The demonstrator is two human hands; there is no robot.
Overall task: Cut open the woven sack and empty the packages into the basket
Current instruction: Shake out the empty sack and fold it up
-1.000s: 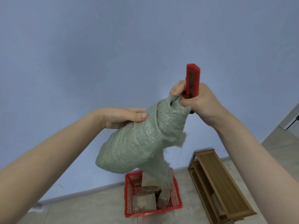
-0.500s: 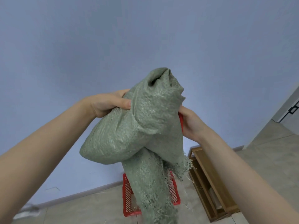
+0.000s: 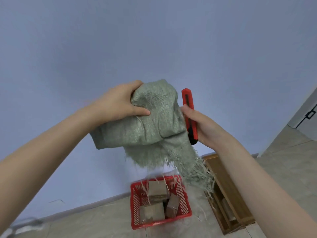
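Now the left hand (image 3: 118,103) clutches the limp woven sack (image 3: 154,124) above the basket (image 3: 135,200), packages (image 3: 154,212) inside at six o'clock. The right hand (image 3: 204,127) pins the cutter (image 3: 189,115) against the sack's three o'clock side. Shaking could likely scatter frayed strands, or loosen the cutter.

One woven sack (image 3: 154,124), one red knife (image 3: 189,115), one basket (image 3: 137,205), four cardboard packages (image 3: 157,188), one wooden rack (image 3: 228,191).

wall (image 3: 154,40): plain blue-grey, evenly lit, fills most of view
skirting (image 3: 82,207): pale strip along wall base
floor (image 3: 283,169): beige-grey tiles, faint joints
shelf unit (image 3: 228,191): low, wooden, stands against wall at right
door (image 3: 307,112): white, far right edge, dark handle
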